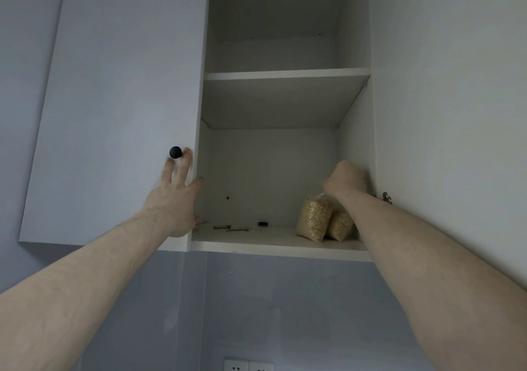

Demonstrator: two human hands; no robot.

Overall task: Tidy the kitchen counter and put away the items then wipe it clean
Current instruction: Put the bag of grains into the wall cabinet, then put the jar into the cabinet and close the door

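**A:** Your right hand (345, 177) is up inside the wall cabinet (285, 74), knuckles toward us. The fingers curl away out of sight, so I cannot tell whether they pinch the clear top of the grain bag (315, 218) or hold nothing at all.

**B:** Agreed. There's a second bag (340, 225) tucked behind, half covered by your right forearm, and the far right corner of the lower shelf (273, 242) is hidden the same way.

**A:** On the shelf's left side lie some small brass-coloured bits (231, 228) and a little black piece (263, 223), too small to identify. The top of the cabinet is cut off by the frame.

**B:** Room now: pale blue-grey wall, white cabinet interior, one upper shelf, the closed door (114, 99) on the left, and the tops of two wall sockets (248, 366) at the bottom edge.

**A:** Your left hand (176, 196) lies flat on that closed door, fingers straight and spread, fingertips just beside the black knob (175, 152), thumb at the door's edge.

**B:** And both bags stand upright at the right end of the lower shelf, the front one directly under your right wrist, its top reaching up to the hand.
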